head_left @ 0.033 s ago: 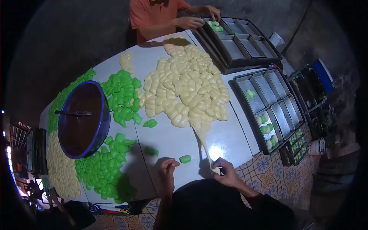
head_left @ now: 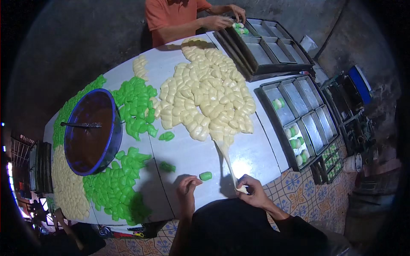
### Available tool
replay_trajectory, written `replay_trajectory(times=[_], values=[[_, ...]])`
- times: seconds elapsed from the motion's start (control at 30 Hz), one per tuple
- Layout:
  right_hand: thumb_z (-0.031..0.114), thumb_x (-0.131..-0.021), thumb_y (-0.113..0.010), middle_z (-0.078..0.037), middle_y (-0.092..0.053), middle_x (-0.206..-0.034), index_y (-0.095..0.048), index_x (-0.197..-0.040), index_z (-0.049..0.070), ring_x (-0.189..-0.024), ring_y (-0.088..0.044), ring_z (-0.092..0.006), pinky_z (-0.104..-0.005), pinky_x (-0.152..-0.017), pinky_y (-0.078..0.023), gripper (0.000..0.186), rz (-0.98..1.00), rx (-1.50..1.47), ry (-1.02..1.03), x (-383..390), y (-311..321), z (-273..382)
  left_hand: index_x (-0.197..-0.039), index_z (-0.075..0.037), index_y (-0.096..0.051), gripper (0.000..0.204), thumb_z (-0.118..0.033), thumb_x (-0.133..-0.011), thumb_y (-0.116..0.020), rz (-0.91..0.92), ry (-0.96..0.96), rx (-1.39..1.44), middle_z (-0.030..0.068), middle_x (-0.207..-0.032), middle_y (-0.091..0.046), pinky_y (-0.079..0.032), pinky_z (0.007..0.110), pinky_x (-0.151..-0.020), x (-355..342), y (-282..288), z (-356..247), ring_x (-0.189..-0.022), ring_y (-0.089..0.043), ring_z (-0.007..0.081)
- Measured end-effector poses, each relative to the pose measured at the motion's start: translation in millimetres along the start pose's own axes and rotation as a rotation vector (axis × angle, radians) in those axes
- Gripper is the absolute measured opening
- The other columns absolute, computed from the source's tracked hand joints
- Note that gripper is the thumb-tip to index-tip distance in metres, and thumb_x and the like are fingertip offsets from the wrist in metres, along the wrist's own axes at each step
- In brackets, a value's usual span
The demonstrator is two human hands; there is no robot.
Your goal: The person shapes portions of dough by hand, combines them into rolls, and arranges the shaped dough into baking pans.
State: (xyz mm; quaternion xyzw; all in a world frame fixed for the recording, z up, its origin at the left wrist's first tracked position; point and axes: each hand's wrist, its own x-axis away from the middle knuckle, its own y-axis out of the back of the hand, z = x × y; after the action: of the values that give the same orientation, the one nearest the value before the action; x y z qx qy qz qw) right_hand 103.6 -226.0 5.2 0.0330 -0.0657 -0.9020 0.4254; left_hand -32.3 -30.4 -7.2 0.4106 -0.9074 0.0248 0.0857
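Near the table's front edge, my right hand [head_left: 253,192] pinches the end of a stretched strand of cream dough [head_left: 227,162]. The strand runs up, taut and thin, to a large mass of cream dough pieces [head_left: 213,89] on the table. My left hand [head_left: 187,191] is empty, its fingers loosely bent. Just beyond its fingertips, and apart from them, lies a small green dough piece [head_left: 206,176]. Two more loose green pieces, one upper [head_left: 166,136] and one lower [head_left: 168,167], rest farther left.
A blue basin [head_left: 112,147] of brown filling with a utensil stands at left among green dough [head_left: 113,187] and cream dough [head_left: 70,187]. Divided metal trays [head_left: 287,128] line the right side, some holding green-and-white pieces. Across the table, a person in an orange shirt [head_left: 175,21] handles pieces at the far tray [head_left: 284,68].
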Motion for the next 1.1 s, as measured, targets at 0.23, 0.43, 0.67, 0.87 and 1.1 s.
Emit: replay_trajectory(times=[0.23, 0.43, 0.67, 0.87, 1.1], values=[[-0.004, -0.073, -0.068, -0.012, -0.057, -0.09, -0.059, -0.086, 0.0, -0.081, -0.056, -0.0191, -0.0285, -0.069, -0.043, 0.017, 0.474, -0.561, 0.261, -7.9, 9.3, 74.6, -0.112, 0.005, -0.049, 0.024, -0.013, -0.096, -0.047, 0.219, -0.126, 0.128, 0.0174, -0.104, -0.06, -0.049, 0.036, -0.089, 2.5, -28.3, -6.6, -0.1, -0.06, 0.025], [0.005, -0.085, -0.062, -0.015, -0.057, -0.103, -0.053, -0.115, -0.003, -0.084, -0.058, -0.0191, -0.0306, -0.074, -0.047, 0.032, 0.543, -0.788, 0.065, -23.6, -6.8, 58.5, -0.12, 0.004, -0.045, 0.052, -0.04, -0.102, -0.026, 0.515, 0.0, 0.536, 0.026, -0.122, -0.053, -0.042, 0.046, -0.1, 4.9, -25.5, -35.4, -0.112, -0.054, 0.0357], [0.016, -0.086, -0.059, -0.017, -0.066, -0.087, -0.062, -0.104, -0.003, -0.073, -0.066, -0.0304, -0.0376, -0.069, -0.052, 0.026, -0.31, 0.217, 0.037, -77.1, -38.8, -8.9, -0.106, 0.003, -0.054, 0.017, -0.008, -0.093, -0.05, -0.022, 0.174, 0.699, 0.0171, -0.094, -0.06, -0.054, 0.039, -0.077, 0.2, -27.8, 6.0, -0.087, -0.062, 0.0301], [0.023, -0.074, -0.068, -0.019, -0.061, -0.078, -0.056, -0.095, -0.002, -0.077, -0.058, -0.0377, -0.0439, -0.069, -0.045, 0.035, -0.632, 0.724, 0.064, -144.9, -20.4, -57.7, -0.072, 0.003, -0.057, 0.02, -0.011, -0.086, -0.061, -0.013, -0.077, 0.042, 0.0123, -0.072, -0.058, -0.046, 0.033, -0.061, -22.7, -1.4, -16.5, -0.071, -0.059, 0.0187], [0.005, -0.073, -0.066, -0.005, -0.052, -0.066, -0.046, -0.078, 0.003, -0.063, -0.05, -0.012, -0.0298, -0.06, -0.044, 0.021, -0.434, 0.007, 0.021, -73.9, -25.3, -39.2, -0.108, -0.001, -0.054, 0.04, -0.018, -0.075, -0.068, 0.252, -0.499, -0.955, 0.0158, -0.092, -0.065, -0.052, 0.043, -0.073, -101.1, -73.3, 6.7, -0.083, -0.064, 0.0358]])
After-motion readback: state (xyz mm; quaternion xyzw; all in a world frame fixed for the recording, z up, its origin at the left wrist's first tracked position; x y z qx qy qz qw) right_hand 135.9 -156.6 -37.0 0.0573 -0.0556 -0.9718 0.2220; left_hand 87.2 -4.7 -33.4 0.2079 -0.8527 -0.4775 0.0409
